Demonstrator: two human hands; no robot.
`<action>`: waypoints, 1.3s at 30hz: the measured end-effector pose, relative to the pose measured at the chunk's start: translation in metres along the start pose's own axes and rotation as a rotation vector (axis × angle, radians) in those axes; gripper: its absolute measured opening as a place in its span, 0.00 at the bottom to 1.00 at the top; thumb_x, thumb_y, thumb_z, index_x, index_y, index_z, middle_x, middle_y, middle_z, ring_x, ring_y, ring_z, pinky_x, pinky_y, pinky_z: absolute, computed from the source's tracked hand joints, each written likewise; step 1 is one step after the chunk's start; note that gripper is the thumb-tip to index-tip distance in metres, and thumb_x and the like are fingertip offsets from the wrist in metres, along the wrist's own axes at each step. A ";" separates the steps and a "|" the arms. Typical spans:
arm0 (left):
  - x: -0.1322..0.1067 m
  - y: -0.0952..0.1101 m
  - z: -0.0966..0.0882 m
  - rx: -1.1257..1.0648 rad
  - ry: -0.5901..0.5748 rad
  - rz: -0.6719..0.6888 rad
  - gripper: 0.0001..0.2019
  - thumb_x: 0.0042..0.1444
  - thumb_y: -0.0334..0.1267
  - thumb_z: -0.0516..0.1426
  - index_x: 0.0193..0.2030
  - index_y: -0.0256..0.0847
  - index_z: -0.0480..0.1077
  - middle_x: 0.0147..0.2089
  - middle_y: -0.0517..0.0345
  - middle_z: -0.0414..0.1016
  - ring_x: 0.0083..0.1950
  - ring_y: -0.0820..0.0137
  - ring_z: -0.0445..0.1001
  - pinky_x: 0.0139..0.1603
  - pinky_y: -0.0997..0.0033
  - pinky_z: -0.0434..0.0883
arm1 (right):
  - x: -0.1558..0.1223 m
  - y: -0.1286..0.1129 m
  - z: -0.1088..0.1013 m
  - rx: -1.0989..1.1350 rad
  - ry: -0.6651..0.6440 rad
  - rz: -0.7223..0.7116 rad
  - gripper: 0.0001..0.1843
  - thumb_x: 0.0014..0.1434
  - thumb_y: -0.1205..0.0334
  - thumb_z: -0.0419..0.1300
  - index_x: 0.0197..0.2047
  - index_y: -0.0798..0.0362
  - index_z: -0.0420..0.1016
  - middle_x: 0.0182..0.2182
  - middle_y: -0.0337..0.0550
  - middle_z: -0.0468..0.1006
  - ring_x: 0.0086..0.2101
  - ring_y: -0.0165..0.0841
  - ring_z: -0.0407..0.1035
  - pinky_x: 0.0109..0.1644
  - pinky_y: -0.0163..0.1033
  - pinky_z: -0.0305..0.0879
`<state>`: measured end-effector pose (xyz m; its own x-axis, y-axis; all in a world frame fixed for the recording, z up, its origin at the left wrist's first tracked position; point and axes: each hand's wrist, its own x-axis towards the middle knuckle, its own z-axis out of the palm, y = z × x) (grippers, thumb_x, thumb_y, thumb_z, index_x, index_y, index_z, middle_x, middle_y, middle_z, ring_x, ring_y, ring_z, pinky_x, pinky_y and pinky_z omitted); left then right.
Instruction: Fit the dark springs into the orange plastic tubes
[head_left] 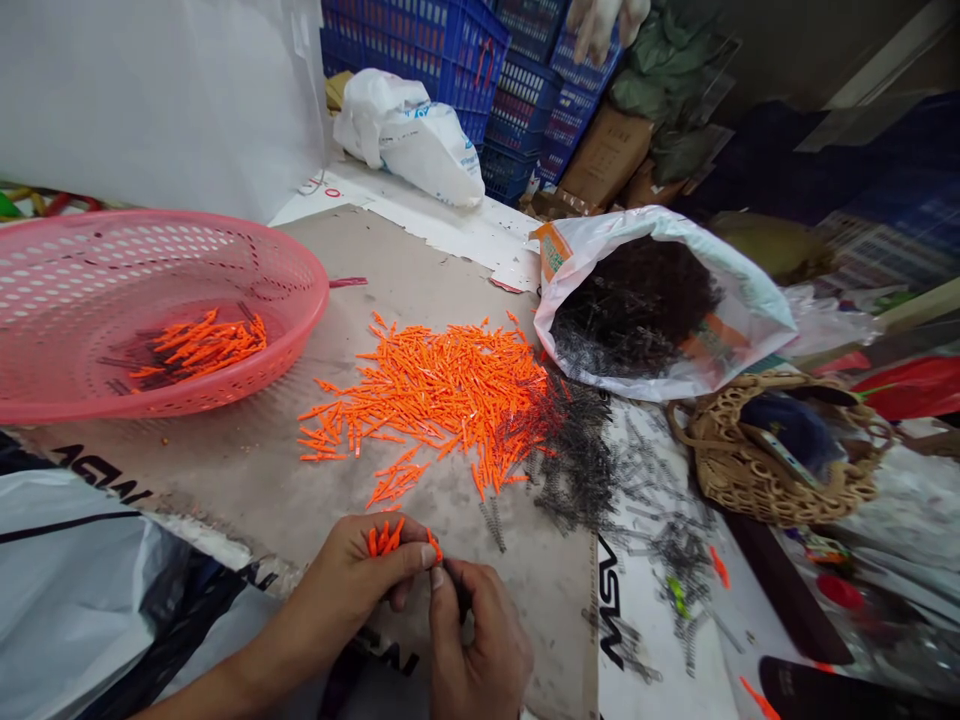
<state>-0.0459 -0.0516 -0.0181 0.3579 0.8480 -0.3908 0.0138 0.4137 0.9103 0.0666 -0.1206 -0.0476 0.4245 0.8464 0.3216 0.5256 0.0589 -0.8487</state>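
My left hand (375, 565) is closed around several small orange plastic pieces (385, 537), whose pointed ends stick up between the fingers. One more orange piece (434, 546) sits between the left thumb tip and my right hand (480, 630). The right thumb and fingers are pinched at its lower end; a dark patch there may be a spring or shadow. Beyond the hands lies a heap of orange plastic pieces (450, 385). A pile of thin dark coil springs (574, 460) overlaps its right side. A single spring (493, 525) lies just above the right hand.
On the left stands a pink perforated basket (300, 330) with orange pieces inside. A white sack (757, 290) full of dark springs lies open at the right, beside a woven basket (720, 480) holding a phone. Blue crates (420, 50) and a white plastic bag (427, 140) are behind.
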 end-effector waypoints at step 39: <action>0.013 0.006 -0.070 0.113 0.126 0.021 0.11 0.49 0.45 0.62 0.24 0.41 0.71 0.17 0.66 0.66 0.20 0.73 0.63 0.23 0.76 0.60 | 0.045 0.061 -0.019 -0.590 -0.111 -0.054 0.16 0.67 0.59 0.46 0.38 0.55 0.73 0.33 0.52 0.75 0.35 0.45 0.69 0.38 0.45 0.62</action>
<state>-0.1062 -0.0147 -0.0271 0.2392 0.8941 -0.3787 0.1150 0.3612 0.9254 0.1318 -0.0884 -0.0772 0.3228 0.9024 0.2854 0.8783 -0.1733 -0.4455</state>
